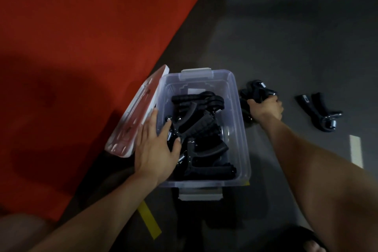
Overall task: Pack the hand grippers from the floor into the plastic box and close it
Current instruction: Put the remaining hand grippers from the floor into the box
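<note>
A clear plastic box point(241, 129) stands open on the grey floor, with several black hand grippers point(204, 135) piled inside. Its white lid point(135, 112) leans against the box's left side. My left hand point(153, 147) lies flat over the box's left rim, fingers straight and touching the grippers inside. My right hand point(266, 108) is just right of the box, fingers curled round a bunch of black hand grippers point(255, 92) on the floor. One more black hand gripper point(319, 110) lies further right on the floor.
A red mat point(81, 47) covers the floor to the left and behind the box. A yellow tape strip point(149, 221) and a white tape strip point(356, 150) mark the grey floor. My sandalled foot point(306, 241) shows at the bottom right.
</note>
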